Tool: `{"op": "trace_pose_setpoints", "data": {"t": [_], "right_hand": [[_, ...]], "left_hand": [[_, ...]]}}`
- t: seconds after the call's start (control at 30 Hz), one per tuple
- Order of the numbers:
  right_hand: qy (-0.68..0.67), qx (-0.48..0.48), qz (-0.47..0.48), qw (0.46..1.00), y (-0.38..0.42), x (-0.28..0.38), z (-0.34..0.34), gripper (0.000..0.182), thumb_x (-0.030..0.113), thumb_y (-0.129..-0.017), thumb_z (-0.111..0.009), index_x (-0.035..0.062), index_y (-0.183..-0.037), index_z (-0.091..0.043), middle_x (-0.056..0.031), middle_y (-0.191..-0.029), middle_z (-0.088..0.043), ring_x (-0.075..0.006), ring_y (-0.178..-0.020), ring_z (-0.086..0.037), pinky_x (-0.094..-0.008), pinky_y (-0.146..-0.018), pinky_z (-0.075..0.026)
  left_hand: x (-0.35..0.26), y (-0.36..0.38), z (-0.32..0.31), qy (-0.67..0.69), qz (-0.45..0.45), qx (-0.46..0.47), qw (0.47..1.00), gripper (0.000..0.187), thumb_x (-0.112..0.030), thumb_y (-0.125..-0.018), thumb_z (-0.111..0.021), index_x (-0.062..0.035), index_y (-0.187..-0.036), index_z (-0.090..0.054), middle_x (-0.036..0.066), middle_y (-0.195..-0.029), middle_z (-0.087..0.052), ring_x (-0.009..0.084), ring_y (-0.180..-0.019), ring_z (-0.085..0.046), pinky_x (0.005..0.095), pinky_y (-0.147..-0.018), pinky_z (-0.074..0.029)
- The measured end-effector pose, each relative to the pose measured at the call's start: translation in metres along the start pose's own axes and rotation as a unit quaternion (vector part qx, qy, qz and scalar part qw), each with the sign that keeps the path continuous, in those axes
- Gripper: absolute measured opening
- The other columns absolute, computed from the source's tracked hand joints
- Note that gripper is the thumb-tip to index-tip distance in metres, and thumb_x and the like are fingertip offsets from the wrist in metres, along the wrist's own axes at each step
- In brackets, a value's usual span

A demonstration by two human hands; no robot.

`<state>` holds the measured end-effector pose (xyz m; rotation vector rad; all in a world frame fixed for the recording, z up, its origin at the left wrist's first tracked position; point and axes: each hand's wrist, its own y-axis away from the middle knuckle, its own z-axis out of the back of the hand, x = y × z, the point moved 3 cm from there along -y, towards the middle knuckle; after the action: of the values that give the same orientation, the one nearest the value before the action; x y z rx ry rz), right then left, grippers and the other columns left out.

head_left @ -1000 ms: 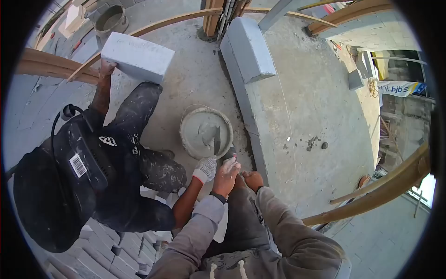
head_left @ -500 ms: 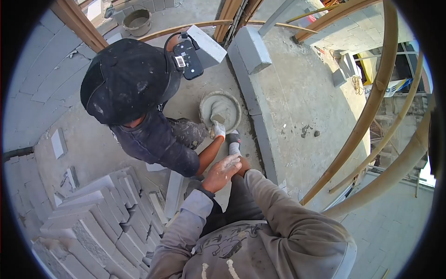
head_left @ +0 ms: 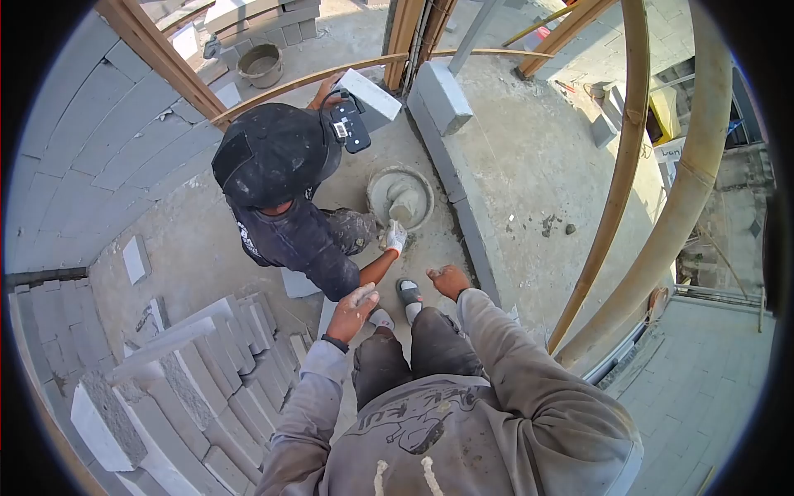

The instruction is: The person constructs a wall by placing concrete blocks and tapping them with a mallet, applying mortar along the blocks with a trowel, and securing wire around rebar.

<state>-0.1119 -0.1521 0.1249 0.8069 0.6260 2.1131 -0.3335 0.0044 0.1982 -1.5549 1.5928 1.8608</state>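
My left hand [head_left: 351,312] is in the air over my left foot with its fingers stretched out, dusty and holding nothing. To its right, my right hand [head_left: 449,282] has its fingers curled in, and nothing shows in them. A round tub of grey mortar [head_left: 376,217] stands on the floor ahead of both hands. Beside it crouches a co-worker in a black cap [head_left: 269,153]. The co-worker's gloved hand [head_left: 396,237] grips a trowel [head_left: 403,213] dipped in the mortar; the other hand steadies a pale block [head_left: 370,95].
Stacked pale blocks [head_left: 194,364] rise at my left. A low block wall [head_left: 468,223] runs along my right, with an upright block [head_left: 444,97] on it. Curved-looking poles [head_left: 626,165] stand at the right. Behind the co-worker are a bucket [head_left: 260,64] and timber posts [head_left: 400,41].
My hands, earlier touching each other, have come apart, the left going left and the right going right. My view has shifted. The co-worker still has the trowel in the tub.
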Motion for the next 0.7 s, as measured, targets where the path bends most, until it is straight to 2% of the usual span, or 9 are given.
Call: {"op": "trace_pose_setpoints", "data": {"t": [0.1,0.17,0.2,0.27,0.37,0.43,0.57,0.63,0.7], "right_hand": [[-0.019,-0.004,-0.06,0.998,-0.002,-0.03,-0.01,0.055,0.045,-0.09,-0.039,-0.003,-0.087,-0.065,-0.0262,-0.095,-0.061,-0.0376,-0.096,-0.056,-0.0434,-0.086,-0.041],[0.028,-0.032,0.028,0.999,-0.001,-0.049,-0.027,0.054,0.045,-0.089,-0.04,-0.003,-0.086,-0.065,-0.0261,-0.095,-0.061,-0.0375,-0.095,-0.056,-0.0432,-0.086,-0.041],[0.025,-0.029,0.025,0.999,0.01,-0.051,-0.025,0.054,0.045,-0.089,-0.04,-0.003,-0.086,-0.065,-0.0261,-0.095,-0.061,-0.0375,-0.095,-0.056,-0.0432,-0.086,-0.041],[0.003,0.025,-0.006,1.0,0.033,-0.036,-0.001,0.054,0.046,-0.088,-0.042,-0.0035,-0.088,-0.065,-0.025,-0.097,-0.061,-0.0379,-0.097,-0.056,-0.0427,-0.086,-0.042],[-0.039,0.021,-0.037,0.998,0.066,-0.029,0.022,0.056,0.047,-0.087,-0.043,-0.0042,-0.09,-0.064,-0.0247,-0.099,-0.061,-0.0385,-0.099,-0.055,-0.0419,-0.088,-0.042],[-0.016,0.036,-0.02,0.999,0.059,-0.054,0.002,0.057,0.048,-0.087,-0.042,-0.0047,-0.092,-0.064,-0.026,-0.101,-0.059,-0.0383,-0.101,-0.055,-0.0415,-0.089,-0.041],[0.031,0.11,0.044,0.992,0.066,-0.074,-0.008,0.057,0.046,-0.089,-0.039,-0.0045,-0.103,-0.06,-0.025,-0.112,-0.055,-0.0372,-0.108,-0.051,-0.0405,-0.093,-0.039],[0.073,0.134,0.083,0.985,0.054,-0.082,-0.014,0.056,0.045,-0.09,-0.038,-0.0041,-0.108,-0.059,-0.0241,-0.116,-0.054,-0.0367,-0.111,-0.049,-0.0402,-0.094,-0.038],[0.11,0.162,0.065,0.978,0.046,-0.111,-0.028,0.055,0.043,-0.091,-0.035,-0.0032,-0.113,-0.055,-0.0227,-0.12,-0.052,-0.0359,-0.114,-0.047,-0.0396,-0.097,-0.036]], "left_hand": [[-0.024,0.013,-0.014,-0.054,0.032,-0.012,0.998,0.052,-0.028,-0.088,-0.056,0.0064,-0.124,-0.046,0.016,-0.119,-0.055,0.0202,-0.109,-0.052,0.028,-0.093,-0.039],[-0.015,0.011,-0.018,-0.048,0.02,-0.013,0.999,0.051,-0.028,-0.088,-0.056,0.0063,-0.124,-0.046,0.015,-0.119,-0.055,0.0197,-0.108,-0.053,0.0277,-0.092,-0.039],[-0.011,0.013,-0.02,-0.04,0.003,-0.017,0.999,0.051,-0.029,-0.088,-0.057,0.0061,-0.124,-0.046,0.015,-0.119,-0.055,0.0191,-0.107,-0.054,0.0274,-0.092,-0.039],[-0.018,0.019,-0.029,-0.054,0.0,-0.026,0.998,0.051,-0.028,-0.088,-0.057,0.006,-0.123,-0.047,0.015,-0.118,-0.055,0.0189,-0.107,-0.054,0.0275,-0.092,-0.039],[0.006,0.02,-0.035,-0.113,-0.015,-0.052,0.992,0.048,-0.027,-0.088,-0.056,0.0053,-0.122,-0.048,0.016,-0.117,-0.056,0.0194,-0.108,-0.053,0.0281,-0.093,-0.039],[-0.009,0.037,-0.051,-0.123,0.0,-0.096,0.988,0.046,-0.025,-0.089,-0.054,0.0053,-0.123,-0.048,0.015,-0.113,-0.057,0.0186,-0.106,-0.054,0.0259,-0.091,-0.04],[0.062,0.056,-0.059,-0.075,0.026,-0.137,0.987,0.049,-0.028,-0.088,-0.056,0.0046,-0.123,-0.048,0.017,-0.119,-0.055,0.022,-0.112,-0.051,0.0292,-0.096,-0.036],[0.051,0.077,-0.082,-0.065,0.04,-0.171,0.982,0.049,-0.029,-0.087,-0.056,0.0046,-0.122,-0.049,0.018,-0.119,-0.055,0.0229,-0.112,-0.051,0.0298,-0.095,-0.037],[0.057,0.093,-0.108,-0.031,0.08,-0.182,0.98,0.049,-0.029,-0.086,-0.057,0.0044,-0.121,-0.051,0.018,-0.118,-0.056,0.0239,-0.11,-0.053,0.0305,-0.094,-0.038]]}}
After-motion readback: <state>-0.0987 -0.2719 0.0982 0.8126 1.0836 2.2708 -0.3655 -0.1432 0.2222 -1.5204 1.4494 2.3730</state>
